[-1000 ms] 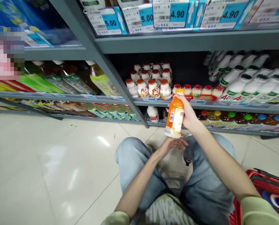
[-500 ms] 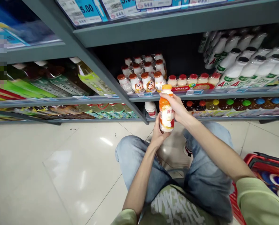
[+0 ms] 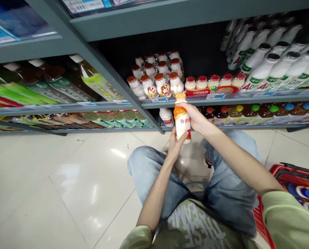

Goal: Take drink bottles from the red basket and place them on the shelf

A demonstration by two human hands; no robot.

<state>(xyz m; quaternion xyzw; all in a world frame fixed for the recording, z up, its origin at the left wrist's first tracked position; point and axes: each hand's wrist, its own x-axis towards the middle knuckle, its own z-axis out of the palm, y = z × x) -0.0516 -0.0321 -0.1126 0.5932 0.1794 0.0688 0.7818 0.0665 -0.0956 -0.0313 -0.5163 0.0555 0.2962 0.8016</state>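
An orange-and-white drink bottle (image 3: 181, 122) with an orange cap is held between both hands in front of the low shelf. My right hand (image 3: 194, 116) is closed around its upper part, just under the cap. Lower down, my left hand (image 3: 176, 143) grips the base, its thumb lying across the label. The bottle leans slightly, cap toward the shelf. Behind it stand small white bottles with orange-red caps (image 3: 162, 84), wrapped together. Beside these is a row of red-capped bottles (image 3: 213, 83) in a red sleeve.
White black-capped bottles (image 3: 263, 65) fill the shelf's right side. Below, a white bottle (image 3: 166, 117) and juice bottles with coloured caps (image 3: 255, 112) line the bottom shelf. Tea bottles (image 3: 53, 81) stand left of the grey upright (image 3: 102, 62). A red basket (image 3: 276, 169) holding blue-capped items sits at my right.
The bottle has turned slightly and tilted in my hands, and my left thumb now lies across its front. The view has shifted a little.
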